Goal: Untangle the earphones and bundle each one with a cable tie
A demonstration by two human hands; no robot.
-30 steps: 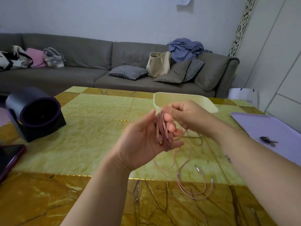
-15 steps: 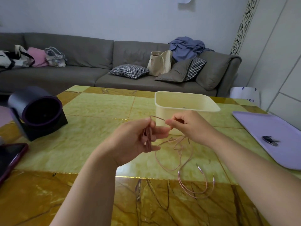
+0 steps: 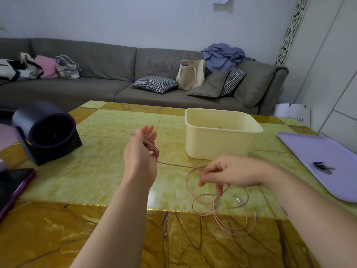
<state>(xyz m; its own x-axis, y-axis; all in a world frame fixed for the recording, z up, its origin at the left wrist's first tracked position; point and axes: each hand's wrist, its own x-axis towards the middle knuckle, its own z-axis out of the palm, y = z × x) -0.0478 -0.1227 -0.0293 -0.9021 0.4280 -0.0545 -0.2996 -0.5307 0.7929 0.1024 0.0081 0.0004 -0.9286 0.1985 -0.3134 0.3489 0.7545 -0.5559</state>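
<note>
- I am holding the pink earphones (image 3: 173, 165) in both hands above the desk (image 3: 108, 171), and one strand is running tight between them.
- My left hand (image 3: 140, 153) is gripping a small bunch of cable, with the upper fingers nearly straight. How the thumb is clamping, I cannot tell.
- My right hand (image 3: 229, 173) is pinching a loop with curled fingers. The other loops and the plugs (image 3: 238, 200) are lying on the desk under it.
- I believe I am separating one earphone. It is better to pull slowly, let the loop slide through the right fingers, and stop if a knot is tightening.
</note>
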